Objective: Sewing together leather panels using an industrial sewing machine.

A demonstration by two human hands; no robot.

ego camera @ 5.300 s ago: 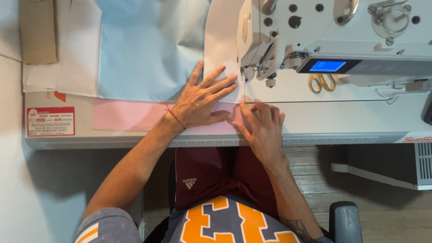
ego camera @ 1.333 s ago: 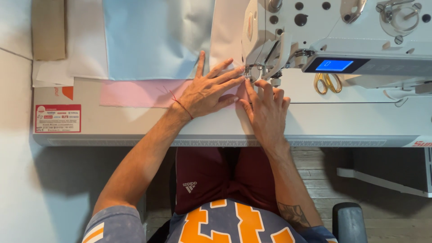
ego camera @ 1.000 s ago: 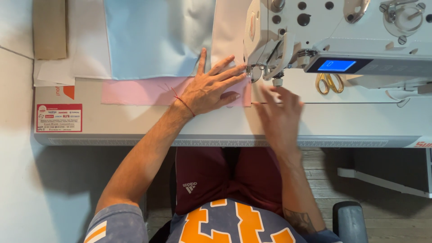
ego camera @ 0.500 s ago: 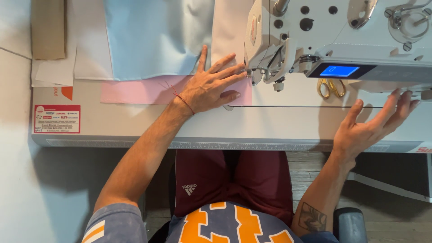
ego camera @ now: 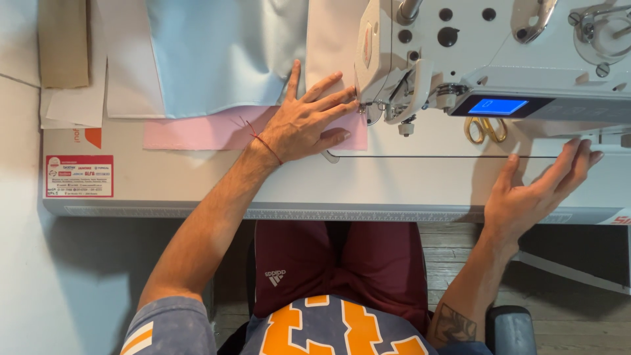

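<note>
Overhead view of a person seated at a white sewing machine [ego camera: 499, 59], which stands on a white table [ego camera: 394, 187]; every place here is given from that machine. The left hand [ego camera: 305, 121] lies flat, palm down, fingers spread, on a strip of pink cloth [ego camera: 197, 128] just left of the machine's needle; its fingertips [ego camera: 351, 105] reach almost to the presser foot; it presses the cloth down rather than gripping it; a thin red string circles the wrist. The pink cloth stretches away to the left of the machine along the table; a larger sheet of pale blue cloth [ego camera: 217, 56] lies beyond it, overlapping its far edge, also left of the machine. The right hand [ego camera: 536, 194] hovers open at the near edge of the table, below the machine's right end, fingers loosely extended, holding nothing; whether it touches the table cannot be told. Gold-handled scissors [ego camera: 485, 129] rest on the table just under the machine's small blue screen [ego camera: 497, 106]. A red and white label [ego camera: 79, 176] is stuck on the table far left of the machine.
</note>
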